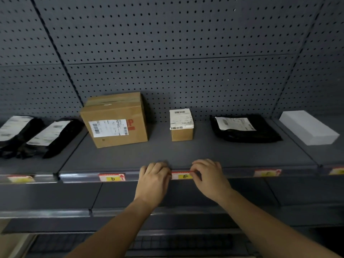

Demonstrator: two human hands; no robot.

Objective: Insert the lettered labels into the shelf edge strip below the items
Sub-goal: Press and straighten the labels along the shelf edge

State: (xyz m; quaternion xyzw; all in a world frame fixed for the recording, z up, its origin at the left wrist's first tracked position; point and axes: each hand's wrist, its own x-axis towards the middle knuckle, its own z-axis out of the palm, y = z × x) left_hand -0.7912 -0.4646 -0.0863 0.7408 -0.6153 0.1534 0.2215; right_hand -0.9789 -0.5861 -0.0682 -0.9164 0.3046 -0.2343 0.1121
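A label marked E (pixel 183 175) sits in the clear shelf edge strip (pixel 83 177), just below the small cardboard box (pixel 182 125). My left hand (pixel 153 180) presses on the label's left end and my right hand (pixel 209 176) pinches its right end. Further left in the strip sits a label marked D (pixel 112 177), below the large cardboard box (pixel 114 119). Another label (pixel 267 172) is in the strip under the black parcel (pixel 243 128); its letter is blurred.
Two black bags (pixel 37 136) lie on the shelf at the left, with a label (pixel 21 178) below them. A white box (pixel 308 127) rests at the right, with a label (pixel 337 171) beneath. Grey pegboard (pixel 167 43) backs the shelf. Lower shelves run beneath my arms.
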